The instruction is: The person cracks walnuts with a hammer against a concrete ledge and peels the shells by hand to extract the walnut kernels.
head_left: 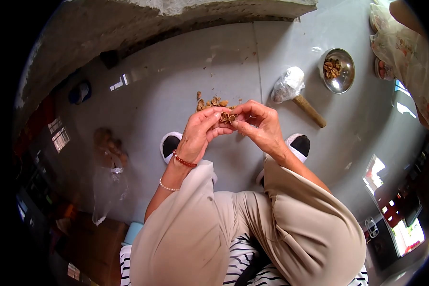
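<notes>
Both my hands meet in front of my knees around a cracked walnut point(228, 117). My left hand point(202, 127) cradles the broken pieces on its curled fingers. From the other side, my right hand point(259, 123) pinches at the same walnut with thumb and fingertips. Just beyond them, broken walnut shells point(215, 101) lie on the grey tiles. To the right rests a hammer with a wooden handle point(310, 111), its head point(289, 85) wrapped in clear plastic. A steel bowl point(347, 71) farther right holds walnut kernels point(332, 68).
A clear plastic bag point(110, 188) with brownish round things in its top part lies at left. A rough concrete slab point(143, 21) runs along the back. Another person's patterned clothing point(410, 62) shows at upper right, near a small container point(382, 69). A cardboard box point(97, 243) stands at lower left.
</notes>
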A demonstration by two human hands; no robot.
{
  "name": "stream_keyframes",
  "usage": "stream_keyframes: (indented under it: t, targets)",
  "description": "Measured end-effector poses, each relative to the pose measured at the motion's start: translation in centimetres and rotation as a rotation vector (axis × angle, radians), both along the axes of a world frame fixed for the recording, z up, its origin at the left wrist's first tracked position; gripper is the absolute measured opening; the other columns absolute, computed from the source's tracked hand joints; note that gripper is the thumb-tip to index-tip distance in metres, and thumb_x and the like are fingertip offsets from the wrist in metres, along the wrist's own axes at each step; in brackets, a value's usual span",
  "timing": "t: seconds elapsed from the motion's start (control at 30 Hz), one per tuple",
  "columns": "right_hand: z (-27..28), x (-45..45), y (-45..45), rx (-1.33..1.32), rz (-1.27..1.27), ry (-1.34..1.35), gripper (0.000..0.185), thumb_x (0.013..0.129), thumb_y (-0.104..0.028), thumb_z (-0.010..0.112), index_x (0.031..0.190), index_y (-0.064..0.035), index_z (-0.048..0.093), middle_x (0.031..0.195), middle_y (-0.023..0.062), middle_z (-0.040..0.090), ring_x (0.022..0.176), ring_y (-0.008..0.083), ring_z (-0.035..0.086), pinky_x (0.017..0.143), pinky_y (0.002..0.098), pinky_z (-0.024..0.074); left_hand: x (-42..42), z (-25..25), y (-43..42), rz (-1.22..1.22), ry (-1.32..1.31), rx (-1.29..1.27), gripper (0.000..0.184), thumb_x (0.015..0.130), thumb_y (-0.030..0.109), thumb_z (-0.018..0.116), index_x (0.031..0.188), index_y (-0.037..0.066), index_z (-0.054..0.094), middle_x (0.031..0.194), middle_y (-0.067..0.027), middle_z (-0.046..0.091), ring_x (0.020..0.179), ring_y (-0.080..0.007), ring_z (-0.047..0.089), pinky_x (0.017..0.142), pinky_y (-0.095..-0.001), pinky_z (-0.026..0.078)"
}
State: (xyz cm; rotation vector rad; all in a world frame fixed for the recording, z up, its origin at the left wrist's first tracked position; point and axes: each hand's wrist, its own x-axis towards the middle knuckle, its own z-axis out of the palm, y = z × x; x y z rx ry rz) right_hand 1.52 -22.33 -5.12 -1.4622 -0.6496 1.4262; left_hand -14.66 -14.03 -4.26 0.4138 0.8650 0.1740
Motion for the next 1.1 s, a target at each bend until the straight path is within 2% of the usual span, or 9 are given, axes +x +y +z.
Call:
stream_keyframes:
  t: [0.13, 0.23, 0.43, 0.53, 0.7, 0.9, 1.1]
  targets:
    - [0.5, 0.4, 0.1, -0.111, -0.075, 0.203, 0.015, 0.078, 0.001, 0.064, 0.093, 0.0022, 0.062, 0.076, 0.0023, 0.06, 0.065, 0.0077, 0.058, 0.057, 0.021, 0.0484, 0.1, 0.3, 0.1, -0.003, 0.062, 0.017, 0.028, 0.093, 0.01, 0.046, 0.114, -0.006, 0.055, 0.101, -0.0129, 0.063, 0.089, -0.0169, 0.063, 0.082, -0.0282, 0.052]
    - [0.2, 0.7, -0.2, -0.154, -0.098, 0.215, 0.016, 0.079, -0.001, 0.063, 0.095, 0.0018, 0.061, 0.074, 0.0015, 0.061, 0.062, 0.0077, 0.058, 0.055, 0.0203, 0.0476, 0.1, 0.1, -0.1, -0.04, 0.121, 0.077, 0.029, 0.091, 0.009, 0.051, 0.115, -0.007, 0.054, 0.099, -0.0127, 0.064, 0.085, -0.0159, 0.064, 0.078, -0.0261, 0.052]
    - [0.3, 1.1, -0.2, -0.196, -0.111, 0.276, 0.016, 0.079, 0.001, 0.062, 0.095, 0.0013, 0.06, 0.076, 0.0036, 0.061, 0.064, 0.0116, 0.06, 0.062, 0.0249, 0.05, -0.5, -0.5, -0.3, -0.05, 0.136, 0.128, 0.034, 0.09, 0.009, 0.053, 0.12, -0.005, 0.051, 0.093, -0.0111, 0.065, 0.079, -0.0133, 0.063, 0.072, -0.0233, 0.052]
    - [0.1, 0.9, -0.3, -0.167, -0.102, 0.29, 0.017, 0.078, -0.001, 0.063, 0.096, 0.0007, 0.061, 0.075, 0.0029, 0.063, 0.063, 0.0083, 0.06, 0.055, 0.021, 0.0471, -0.2, -0.2, -0.2, -0.067, 0.14, 0.153, 0.037, 0.09, 0.007, 0.052, 0.125, -0.003, 0.049, 0.091, -0.0089, 0.065, 0.077, -0.0122, 0.062, 0.071, -0.0232, 0.052]
    - [0.3, 0.7, -0.2, -0.171, -0.097, 0.317, 0.017, 0.078, 0.0, 0.063, 0.095, 0.0005, 0.062, 0.076, 0.0042, 0.064, 0.065, 0.0083, 0.06, 0.057, 0.0208, 0.0476, 0.3, 0.5, -0.1, -0.088, 0.177, 0.229, 0.04, 0.089, 0.007, 0.052, 0.128, -0.001, 0.048, 0.086, -0.0066, 0.064, 0.074, -0.0112, 0.061, 0.07, -0.0229, 0.051]
    - [0.3, 0.6, -0.4, -0.147, -0.046, 0.251, 0.013, 0.079, 0.001, 0.061, 0.091, 0.0007, 0.063, 0.081, 0.0034, 0.062, 0.067, 0.0084, 0.06, 0.061, 0.022, 0.0494, 0.0, 0.1, -0.4, -0.112, 0.144, 0.26, 0.027, 0.088, 0.011, 0.06, 0.112, -0.001, 0.062, 0.09, -0.007, 0.066, 0.075, -0.0113, 0.062, 0.069, -0.0226, 0.051]
    - [0.0, 0.2, -0.4, -0.031, -0.003, 0.145, 0.014, 0.077, 0.002, 0.064, 0.091, 0.002, 0.064, 0.081, 0.0031, 0.062, 0.068, 0.0078, 0.059, 0.062, 0.0217, 0.0495, 0.0, -0.1, -0.5, -0.068, 0.148, 0.213, 0.022, 0.085, 0.009, 0.064, 0.104, -0.002, 0.063, 0.089, -0.0076, 0.066, 0.073, -0.012, 0.062, 0.068, -0.0238, 0.051]
